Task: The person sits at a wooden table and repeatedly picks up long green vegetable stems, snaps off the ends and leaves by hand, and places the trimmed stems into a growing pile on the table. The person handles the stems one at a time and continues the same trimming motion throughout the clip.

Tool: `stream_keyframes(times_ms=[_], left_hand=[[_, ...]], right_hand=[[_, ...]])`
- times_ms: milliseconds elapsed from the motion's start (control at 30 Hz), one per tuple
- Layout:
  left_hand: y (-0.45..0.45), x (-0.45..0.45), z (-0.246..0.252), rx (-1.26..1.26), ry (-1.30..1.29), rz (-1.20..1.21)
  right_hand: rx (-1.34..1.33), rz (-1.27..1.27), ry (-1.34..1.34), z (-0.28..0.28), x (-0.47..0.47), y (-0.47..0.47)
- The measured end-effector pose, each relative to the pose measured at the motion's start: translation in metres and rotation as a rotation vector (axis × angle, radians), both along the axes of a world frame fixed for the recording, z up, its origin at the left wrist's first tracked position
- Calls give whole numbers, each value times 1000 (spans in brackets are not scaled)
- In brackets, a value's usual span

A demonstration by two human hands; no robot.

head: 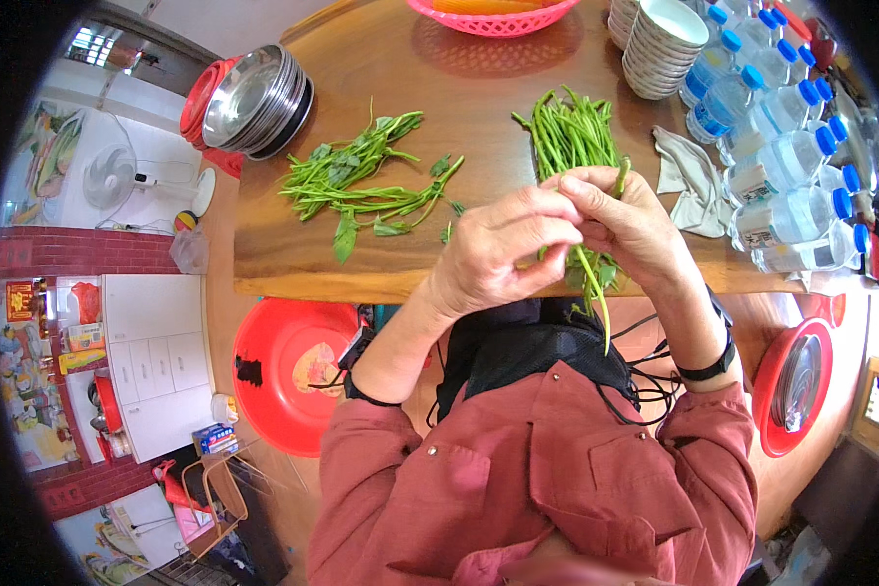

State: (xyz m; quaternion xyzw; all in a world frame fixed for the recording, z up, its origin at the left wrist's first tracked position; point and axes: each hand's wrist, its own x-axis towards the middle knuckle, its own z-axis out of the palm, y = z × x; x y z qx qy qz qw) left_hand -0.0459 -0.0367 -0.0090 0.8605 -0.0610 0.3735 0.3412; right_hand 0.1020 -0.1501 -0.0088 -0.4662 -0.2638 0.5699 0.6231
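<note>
A long green vegetable stem [595, 286] hangs down past the table edge from my right hand [633, 223], whose thumb and fingers pinch it. Its cut upper end sticks out above that hand. My left hand [509, 245] has curled fingers, with the tips meeting the right thumb at the stem; what lies between them is hidden. Just beyond the hands lies a bundle of green stems [575, 135], nearly leafless. Some leaves [590, 271] show below my right hand. Farther left on the wooden table [476, 102] is a loose pile of leafy stems [359, 172].
Right of the bundle are a grey cloth [692, 179], stacked bowls [659, 62] and several water bottles [791, 165]. Stacked metal basins [253, 102] stand at the table's left corner, a pink basket [494, 22] at the far side. Red tubs [264, 410] sit below on both sides.
</note>
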Motion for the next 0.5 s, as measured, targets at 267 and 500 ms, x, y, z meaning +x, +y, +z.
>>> stream_keyframes(times_ms=[267, 500], left_hand=[[-5, -31, -38, 57, 34, 475], [25, -78, -86, -169, 719, 941]], right_hand=[[135, -310, -109, 3, 20, -15], [574, -375, 107, 26, 65, -39]])
